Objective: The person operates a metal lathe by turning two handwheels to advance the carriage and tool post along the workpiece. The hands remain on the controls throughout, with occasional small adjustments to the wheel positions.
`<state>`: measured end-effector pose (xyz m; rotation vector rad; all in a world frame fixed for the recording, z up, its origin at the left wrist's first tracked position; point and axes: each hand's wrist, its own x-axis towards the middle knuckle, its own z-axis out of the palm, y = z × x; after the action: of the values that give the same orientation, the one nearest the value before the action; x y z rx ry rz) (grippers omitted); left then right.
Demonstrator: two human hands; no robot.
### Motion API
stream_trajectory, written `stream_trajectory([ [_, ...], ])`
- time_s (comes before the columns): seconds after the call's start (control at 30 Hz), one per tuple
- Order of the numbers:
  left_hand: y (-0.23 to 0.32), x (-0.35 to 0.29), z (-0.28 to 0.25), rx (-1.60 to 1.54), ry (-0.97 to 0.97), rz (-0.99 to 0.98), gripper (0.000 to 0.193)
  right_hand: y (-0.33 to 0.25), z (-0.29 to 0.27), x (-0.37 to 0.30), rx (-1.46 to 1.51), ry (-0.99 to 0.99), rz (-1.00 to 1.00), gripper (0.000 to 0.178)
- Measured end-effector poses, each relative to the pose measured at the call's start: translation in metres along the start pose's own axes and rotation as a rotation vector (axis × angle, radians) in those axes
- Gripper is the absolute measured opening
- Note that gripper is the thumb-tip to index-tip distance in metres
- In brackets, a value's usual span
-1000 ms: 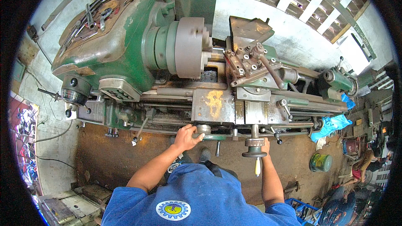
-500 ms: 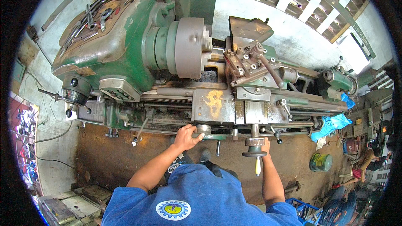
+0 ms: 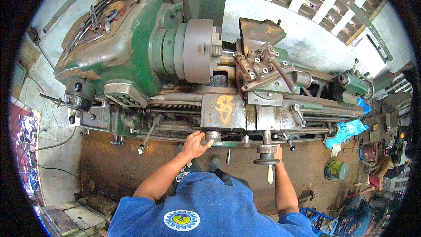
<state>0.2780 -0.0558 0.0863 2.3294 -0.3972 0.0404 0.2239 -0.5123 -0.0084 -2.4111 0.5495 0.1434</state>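
Observation:
A green metal lathe stretches across the view in front of me. My left hand (image 3: 195, 145) is closed on the left rim of the carriage handwheel (image 3: 223, 143), thumb on top. At the cross-slide handwheel (image 3: 266, 161), my right hand (image 3: 278, 152) grips the right side; its fingers are partly hidden behind the wheel. The wheel's pale handle (image 3: 270, 174) points down toward me. Above my hands, the grey chuck (image 3: 198, 52) is smeared by motion, its jaws facing the tool post (image 3: 263, 61). A workpiece in the jaws is hard to make out.
Spanners and other hand tools (image 3: 95, 21) lie on the headstock (image 3: 131, 48). The tailstock (image 3: 354, 84) stands at the lathe's right end, near a blue plastic bag (image 3: 348, 131). A green-lidded bucket (image 3: 337, 170) is on the floor at right. Other people sit at the far right.
Marks and jaws on the chuck have shifted, so it is turning. Both my hands stay in the same places on the handwheels. A person at the lower right has shifted slightly.

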Motion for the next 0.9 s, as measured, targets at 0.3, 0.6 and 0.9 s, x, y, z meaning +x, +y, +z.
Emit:
stream_trajectory([
  [0.3,-0.008,-0.002,0.003,-0.017,-0.034,-0.034,0.055,-0.074,-0.06,-0.004,0.401,-0.053,0.233,0.058],
  [0.6,-0.011,-0.001,0.0,-0.051,-0.077,-0.004,0.057,-0.198,-0.095,-0.077,-0.162,-0.072,-0.031,0.092],
  [0.9,-0.007,0.004,-0.002,-0.067,-0.145,-0.096,0.059,-0.22,-0.093,-0.084,-0.291,-0.025,0.018,0.089],
])
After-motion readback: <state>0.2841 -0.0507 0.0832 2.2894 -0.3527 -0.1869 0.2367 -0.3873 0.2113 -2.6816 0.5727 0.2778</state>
